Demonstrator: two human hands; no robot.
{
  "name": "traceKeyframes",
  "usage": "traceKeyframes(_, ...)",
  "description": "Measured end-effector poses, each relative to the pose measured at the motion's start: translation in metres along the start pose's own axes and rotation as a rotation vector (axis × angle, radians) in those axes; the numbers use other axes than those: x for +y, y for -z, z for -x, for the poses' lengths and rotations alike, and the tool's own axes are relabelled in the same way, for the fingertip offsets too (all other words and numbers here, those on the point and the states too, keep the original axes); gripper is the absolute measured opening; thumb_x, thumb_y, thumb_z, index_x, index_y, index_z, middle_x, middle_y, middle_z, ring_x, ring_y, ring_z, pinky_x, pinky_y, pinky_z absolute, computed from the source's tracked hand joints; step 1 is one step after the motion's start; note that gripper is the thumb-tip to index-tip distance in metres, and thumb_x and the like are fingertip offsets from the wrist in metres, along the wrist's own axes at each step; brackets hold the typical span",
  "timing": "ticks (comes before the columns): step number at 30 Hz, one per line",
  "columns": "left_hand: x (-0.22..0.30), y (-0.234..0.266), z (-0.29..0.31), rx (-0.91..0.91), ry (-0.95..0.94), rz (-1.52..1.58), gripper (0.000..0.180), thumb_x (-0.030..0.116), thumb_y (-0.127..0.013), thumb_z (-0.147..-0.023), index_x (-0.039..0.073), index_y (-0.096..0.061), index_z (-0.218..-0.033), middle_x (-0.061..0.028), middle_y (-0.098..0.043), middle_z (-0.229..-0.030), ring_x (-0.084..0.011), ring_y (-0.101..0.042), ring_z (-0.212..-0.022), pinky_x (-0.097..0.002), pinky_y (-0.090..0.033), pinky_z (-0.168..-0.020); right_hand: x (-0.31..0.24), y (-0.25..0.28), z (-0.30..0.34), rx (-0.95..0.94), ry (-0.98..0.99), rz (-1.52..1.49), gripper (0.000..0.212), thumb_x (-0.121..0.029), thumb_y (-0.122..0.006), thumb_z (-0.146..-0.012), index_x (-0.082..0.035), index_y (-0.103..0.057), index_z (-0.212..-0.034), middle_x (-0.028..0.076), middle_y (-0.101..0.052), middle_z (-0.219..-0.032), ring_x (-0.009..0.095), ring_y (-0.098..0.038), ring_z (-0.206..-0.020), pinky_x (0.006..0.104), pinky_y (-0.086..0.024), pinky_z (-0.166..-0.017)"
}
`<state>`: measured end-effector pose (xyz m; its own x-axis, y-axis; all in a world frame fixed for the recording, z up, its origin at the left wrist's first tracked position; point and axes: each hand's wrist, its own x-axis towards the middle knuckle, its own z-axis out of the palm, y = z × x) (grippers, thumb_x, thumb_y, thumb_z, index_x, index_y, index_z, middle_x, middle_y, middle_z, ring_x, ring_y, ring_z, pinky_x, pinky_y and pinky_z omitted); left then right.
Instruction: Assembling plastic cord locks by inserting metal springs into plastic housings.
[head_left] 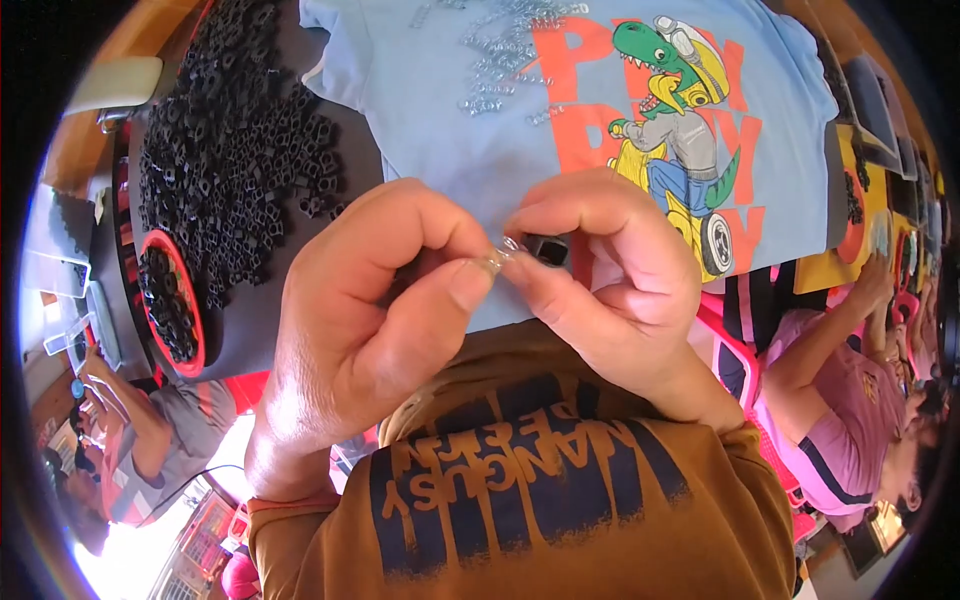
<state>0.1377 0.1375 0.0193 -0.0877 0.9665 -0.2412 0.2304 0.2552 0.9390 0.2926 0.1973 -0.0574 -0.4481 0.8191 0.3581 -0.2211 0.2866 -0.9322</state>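
Close together over the near edge of a blue T-shirt [450, 150], both my hands pinch at the same spot. Thumb and forefinger of my left hand [375, 290] close on one end of a small shiny metal spring [507, 248]. The other end meets the fingertips of my right hand [625, 275], also closed. A small black plastic part [548, 249] shows inside the curl of my right fingers. More loose springs [505, 60] lie scattered on the shirt, beyond my hands.
A large heap of small black plastic parts [235, 150] covers the dark tabletop at left. Beside it stands a red-rimmed bowl [202, 320] of the same parts. People sit at both sides: one in grey [185, 430], another in pink [830, 410].
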Motion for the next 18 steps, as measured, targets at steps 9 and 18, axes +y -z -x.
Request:
traceKeyframes(9, 0.005, 0.009, -0.003, -0.114, 0.03, -0.14, 0.014, 0.013, -0.054, -0.078, 0.0, -0.053, -0.075, -0.0005, -0.045, -0.072, -0.0073, -0.038, -0.064, -0.0226, -0.03, -0.057, -0.003, 0.008, -0.003, -0.127, 0.165, 0.206, 0.037, 0.01, -0.068, -0.063, 0.0, -0.066, -0.099, 0.009, -0.058, -0.087, 0.016, -0.055, -0.072, 0.0257, -0.042, -0.057)
traceKeyframes(18, 0.011, 0.012, -0.008, -0.155, 0.151, -0.102, 0.013, 0.011, -0.051, -0.08, -0.001, -0.052, -0.074, 0.0001, -0.047, -0.07, -0.0068, -0.041, -0.067, -0.0225, -0.032, -0.059, -0.002, 0.007, -0.002, -0.141, 0.198, 0.241, 0.037, 0.009, -0.068, -0.064, 0.0, -0.066, -0.1, 0.01, -0.058, -0.086, 0.018, -0.056, -0.071, 0.0262, -0.043, -0.057)
